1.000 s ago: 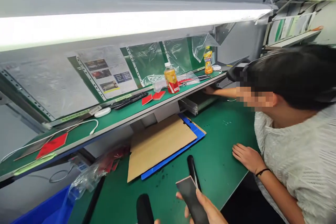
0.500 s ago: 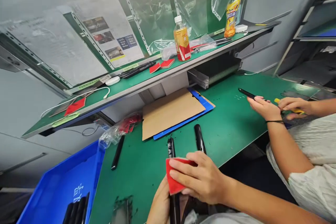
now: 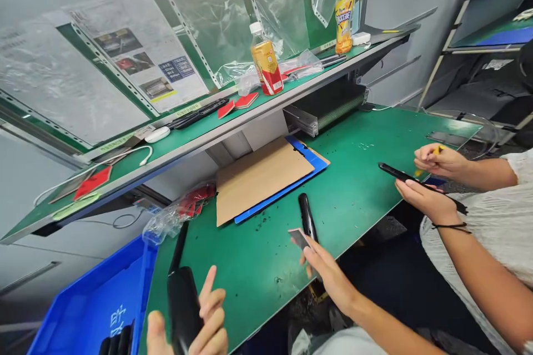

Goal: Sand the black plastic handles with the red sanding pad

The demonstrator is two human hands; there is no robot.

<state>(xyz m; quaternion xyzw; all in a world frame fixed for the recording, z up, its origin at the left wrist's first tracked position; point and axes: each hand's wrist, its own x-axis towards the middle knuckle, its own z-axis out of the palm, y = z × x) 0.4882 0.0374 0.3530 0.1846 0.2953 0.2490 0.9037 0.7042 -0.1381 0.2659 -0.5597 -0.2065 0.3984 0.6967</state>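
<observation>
A glossy black elongated part rests in my left hand at the bottom left, its thumb and fingers raised around the part. To the right, my right hand holds a small sanding pad between its fingers, the dark grey face showing. Just behind that hand, another black part lies on the green table. A thin black piece lies near the table's left edge, partly behind the part in my left hand.
Cardboard and a blue sheet lie at the back. A blue bin stands left, below a shelf with bottles. At right, a co-worker's hands hold a black part and a yellow tool.
My hands have moved apart; the left went left with the black part, the right lifted the pad off it. The pad's red face no longer shows. The view has shifted slightly.
</observation>
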